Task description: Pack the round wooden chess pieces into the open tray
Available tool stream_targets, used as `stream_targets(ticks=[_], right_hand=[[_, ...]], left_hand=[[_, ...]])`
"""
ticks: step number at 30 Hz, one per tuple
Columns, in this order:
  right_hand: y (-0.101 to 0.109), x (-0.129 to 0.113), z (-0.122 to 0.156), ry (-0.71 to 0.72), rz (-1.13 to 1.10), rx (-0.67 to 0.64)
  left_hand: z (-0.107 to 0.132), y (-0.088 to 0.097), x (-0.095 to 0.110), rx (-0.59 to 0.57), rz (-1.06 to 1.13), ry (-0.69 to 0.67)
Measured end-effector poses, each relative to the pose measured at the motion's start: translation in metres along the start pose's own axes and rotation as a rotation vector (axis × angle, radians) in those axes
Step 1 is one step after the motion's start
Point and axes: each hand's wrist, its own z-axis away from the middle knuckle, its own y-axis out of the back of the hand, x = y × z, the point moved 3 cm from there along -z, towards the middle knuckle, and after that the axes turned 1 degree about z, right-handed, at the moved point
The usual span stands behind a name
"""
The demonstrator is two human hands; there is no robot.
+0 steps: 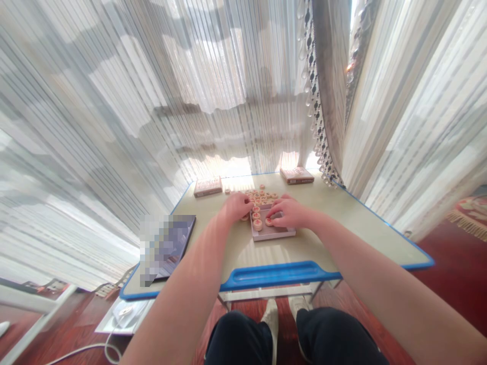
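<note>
A shallow open box (274, 235) sits on the table in front of me. Along its left side runs a column of round Chinese chess pieces (257, 224) with red marks. My right hand (287, 212) reaches over the box from the right, its fingers closed on a Chinese chess piece (268, 222) at the box floor. At the box's upper left edge is my left hand (236, 206), fingers curled together; what they hold, if anything, is hidden. Just below that hand lies another piece, partly covered. More loose pieces (262, 193) are scattered behind the box.
Two closed flat boxes, a left one (208, 186) and a right one (297, 175), lie at the table's back edge. A dark flat item (178, 243), partly pixelated, lies at left. The table (350, 228) has a blue rim and front tray groove. Curtains (228, 76) hang behind.
</note>
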Motion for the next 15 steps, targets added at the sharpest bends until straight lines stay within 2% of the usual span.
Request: stream_targets(ticks=[8, 15], right_hand=[[0.012, -0.013, 0.015, 0.033, -0.108, -0.144], [0.015, -0.009, 0.016, -0.017, -0.141, -0.110]], left_hand=[[0.002, 0.001, 0.001, 0.026, -0.033, -0.074], [0.004, 0.001, 0.001, 0.056, -0.018, -0.047]])
